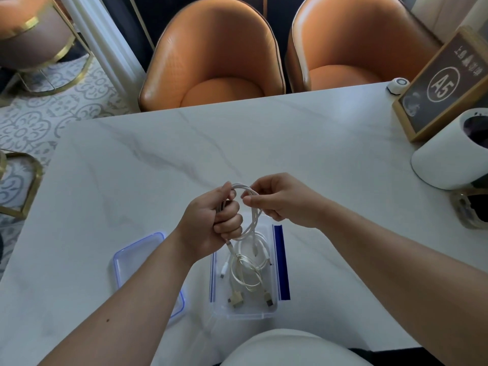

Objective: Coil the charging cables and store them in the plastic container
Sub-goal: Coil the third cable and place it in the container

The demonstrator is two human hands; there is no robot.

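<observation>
White marble table. Left hand fists a white charging cable into loops; right hand pinches the loop's top at 12 o'clock, above the plastic container with coiled cables. Keep loops even, tail tucked.

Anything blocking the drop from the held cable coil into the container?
Nothing visible. The plastic container sits open right below the white cable held by the left hand and right hand; its lid lies to the left. Coiled cables already inside leave room.
</observation>
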